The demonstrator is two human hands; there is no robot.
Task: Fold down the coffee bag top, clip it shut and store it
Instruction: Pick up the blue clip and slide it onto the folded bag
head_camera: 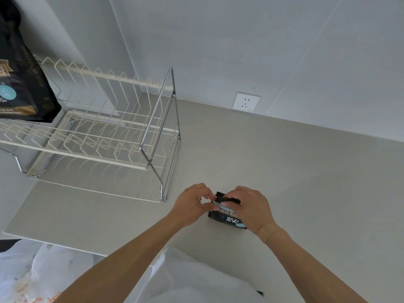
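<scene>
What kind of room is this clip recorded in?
Most likely a home kitchen. A wire dish rack stands on a pale countertop against a plain wall with a power socket, and both hands work on a small black coffee bag there.

Small black coffee bag (228,217): white printed characters on its face, seen upside down from the head camera, with a framed line above and a larger line below; they appear to be Chinese script and cannot be read with certainty. Large black bag (20,79), up and well left of the coffee bag: gold bands of small print, a gold emblem and a teal round label, all too blurred to read.
</scene>
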